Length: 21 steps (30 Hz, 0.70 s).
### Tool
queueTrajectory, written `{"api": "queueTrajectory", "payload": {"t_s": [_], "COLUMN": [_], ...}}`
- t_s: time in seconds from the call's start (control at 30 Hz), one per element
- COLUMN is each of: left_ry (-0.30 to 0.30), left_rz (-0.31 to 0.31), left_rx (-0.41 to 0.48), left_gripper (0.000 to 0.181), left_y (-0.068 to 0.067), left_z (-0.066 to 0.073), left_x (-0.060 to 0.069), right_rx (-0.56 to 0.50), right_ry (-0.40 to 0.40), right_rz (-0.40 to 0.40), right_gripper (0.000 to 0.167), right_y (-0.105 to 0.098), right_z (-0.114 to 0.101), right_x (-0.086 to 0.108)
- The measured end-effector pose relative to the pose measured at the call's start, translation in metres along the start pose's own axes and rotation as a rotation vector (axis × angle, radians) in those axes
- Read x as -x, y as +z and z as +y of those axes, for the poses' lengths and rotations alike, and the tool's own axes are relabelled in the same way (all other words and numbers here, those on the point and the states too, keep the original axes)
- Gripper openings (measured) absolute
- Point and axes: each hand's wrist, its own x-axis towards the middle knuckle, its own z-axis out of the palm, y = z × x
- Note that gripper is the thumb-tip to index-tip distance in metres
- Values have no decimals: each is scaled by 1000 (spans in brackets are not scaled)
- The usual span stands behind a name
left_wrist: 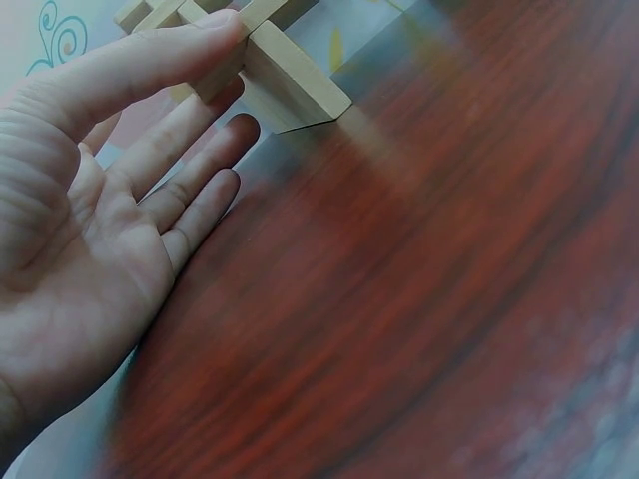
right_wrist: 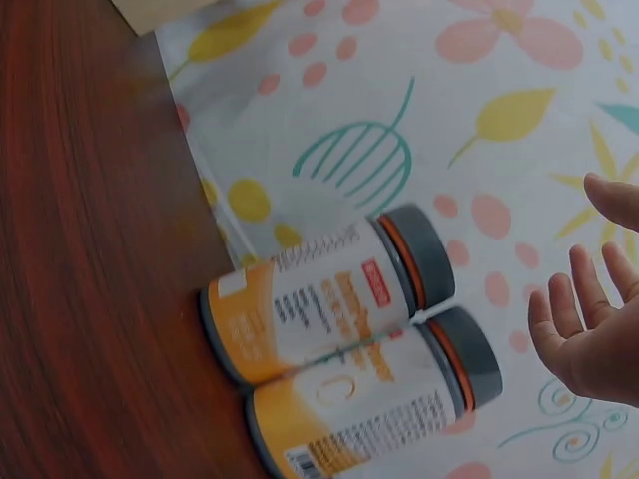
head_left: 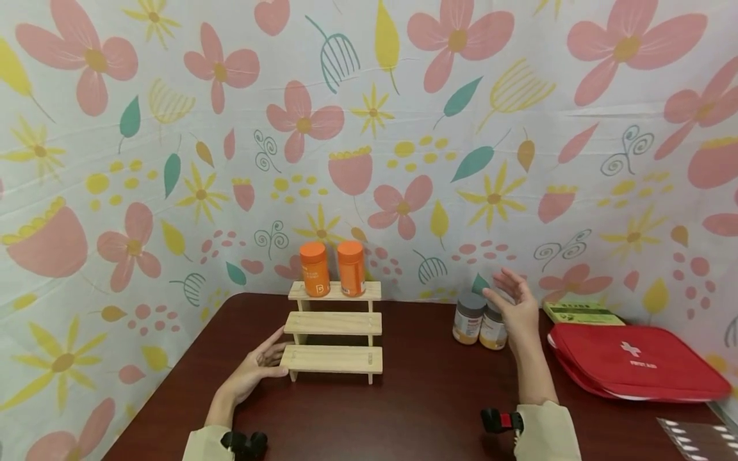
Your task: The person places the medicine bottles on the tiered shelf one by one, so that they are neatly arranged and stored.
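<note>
A three-step wooden rack point(head_left: 333, 323) stands upright on the table, two orange jars point(head_left: 315, 269) point(head_left: 352, 269) side by side on its top step. My left hand point(head_left: 250, 373) is at the rack's left side; in the left wrist view the thumb and index finger of this hand point(left_wrist: 110, 190) pinch the rack's wooden end point(left_wrist: 295, 75), the other fingers extended. Two grey-lidded jars point(head_left: 468, 318) point(head_left: 493, 328) stand together right of the rack. Near their lids, my right hand point(head_left: 519, 314) is raised with fingers spread and holds nothing. The right wrist view shows its fingers point(right_wrist: 589, 319) apart from the jars point(right_wrist: 319, 299).
On the right lie a red first aid pouch point(head_left: 640, 362), a green-yellow box point(head_left: 582, 314) behind it and a clear sheet with white spots point(head_left: 694, 438) at the front corner. Floral cloth point(head_left: 403, 128) hangs behind the dark red table point(head_left: 426, 397).
</note>
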Motion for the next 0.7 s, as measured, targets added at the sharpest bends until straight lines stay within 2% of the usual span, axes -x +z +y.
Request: {"api": "queueTrajectory", "payload": {"t_s": [0.13, 0.3, 0.4, 0.5, 0.7], "left_ry": [2, 2, 11, 7, -8], "left_rz": [10, -2, 0, 8, -2], "left_rx": [5, 4, 2, 9, 10], "left_gripper": [93, 93, 93, 93, 93], "left_y": [0, 1, 1, 1, 0], "left_z": [-2, -4, -3, -1, -1], "left_x": [0, -1, 0, -1, 0], "right_rx": [-47, -19, 10, 20, 69], "right_ry": [18, 60, 66, 72, 143], "right_rz": [43, 97, 95, 51, -91], "right_gripper": [61, 65, 67, 71, 82], "right_y": [-7, -15, -17, -21, -33], "right_z": [7, 15, 20, 26, 44], "right_x": [-4, -8, -11, -13, -16]}}
